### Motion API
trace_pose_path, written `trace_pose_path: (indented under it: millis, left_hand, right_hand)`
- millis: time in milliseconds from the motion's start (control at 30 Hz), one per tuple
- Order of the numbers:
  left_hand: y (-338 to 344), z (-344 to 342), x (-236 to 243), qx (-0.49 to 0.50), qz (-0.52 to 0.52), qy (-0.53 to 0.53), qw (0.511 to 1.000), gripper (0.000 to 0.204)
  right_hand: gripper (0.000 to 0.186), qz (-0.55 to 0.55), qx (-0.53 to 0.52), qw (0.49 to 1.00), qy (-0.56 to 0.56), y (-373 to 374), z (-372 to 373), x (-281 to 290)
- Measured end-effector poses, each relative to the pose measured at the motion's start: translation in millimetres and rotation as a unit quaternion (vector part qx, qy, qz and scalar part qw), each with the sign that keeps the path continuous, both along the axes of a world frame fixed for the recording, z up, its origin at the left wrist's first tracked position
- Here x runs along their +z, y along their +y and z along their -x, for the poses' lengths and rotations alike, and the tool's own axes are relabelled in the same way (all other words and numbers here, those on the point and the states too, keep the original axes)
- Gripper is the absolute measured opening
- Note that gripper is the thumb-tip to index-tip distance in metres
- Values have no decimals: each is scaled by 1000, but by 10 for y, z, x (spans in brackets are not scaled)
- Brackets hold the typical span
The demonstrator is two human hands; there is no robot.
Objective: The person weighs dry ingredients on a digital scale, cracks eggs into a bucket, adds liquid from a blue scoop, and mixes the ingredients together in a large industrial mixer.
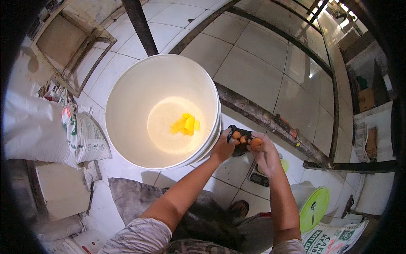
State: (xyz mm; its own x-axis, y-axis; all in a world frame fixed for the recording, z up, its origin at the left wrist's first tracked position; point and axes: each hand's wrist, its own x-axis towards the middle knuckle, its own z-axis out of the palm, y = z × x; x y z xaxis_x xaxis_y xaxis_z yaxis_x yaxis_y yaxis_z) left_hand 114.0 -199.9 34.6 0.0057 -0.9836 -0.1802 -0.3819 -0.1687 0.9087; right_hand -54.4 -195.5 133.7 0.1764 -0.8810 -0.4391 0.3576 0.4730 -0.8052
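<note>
A large white bucket [127,97] stands on the tiled floor with egg yolks [186,124] lying in white powder at its bottom. Just right of the bucket's rim, my left hand [223,147] and my right hand [264,153] meet over a brown egg [255,143]. My right hand grips that egg; my left hand's fingers touch its other side. Beneath the hands a dark tray [241,137] holds other brown eggs.
White sacks [84,137] lie at the left. A dark metal rail [262,116] crosses the floor behind the bucket. A small dark scale [259,178] sits under my right hand, and a green lid [315,207] with a spoon on it lies to its right.
</note>
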Motion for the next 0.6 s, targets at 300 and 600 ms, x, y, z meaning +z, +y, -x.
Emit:
trace_pose_path:
  millis: [300,600]
  left_hand:
    - [980,-430,1321,-351,10,16,936,38]
    - [348,-1904,2423,-40,244,-35,968,45]
  right_hand:
    - [47,565,115,647,498,-203,-1142,1006]
    - [42,283,229,915,171,-386,-1894,1395]
